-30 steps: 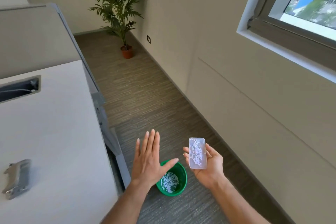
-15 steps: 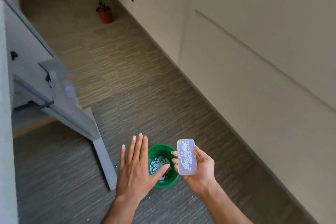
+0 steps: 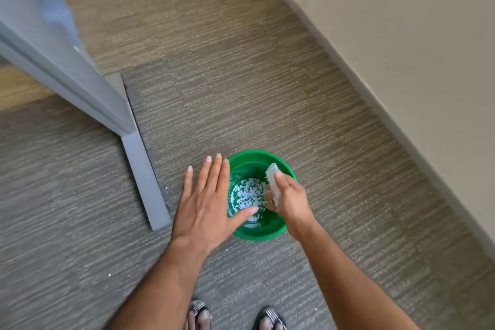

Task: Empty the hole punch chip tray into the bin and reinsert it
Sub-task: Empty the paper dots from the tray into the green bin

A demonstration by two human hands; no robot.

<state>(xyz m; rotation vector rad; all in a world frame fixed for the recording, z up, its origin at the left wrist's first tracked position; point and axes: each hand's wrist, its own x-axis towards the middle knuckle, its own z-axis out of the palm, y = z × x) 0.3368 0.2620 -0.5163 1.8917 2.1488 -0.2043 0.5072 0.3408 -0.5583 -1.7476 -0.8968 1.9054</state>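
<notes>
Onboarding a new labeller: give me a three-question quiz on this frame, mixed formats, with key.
1. True or false: the left hand grips the green bin by its rim.
2. Which hand holds the clear chip tray? A) left B) right C) both
3. Fill in: the white paper chips lie on the ___ of the bin.

Key: 1. false, it is open and flat, fingers spread, in front of the bin's left side. 2. B, the right hand tips it over the bin. 3. bottom.
</notes>
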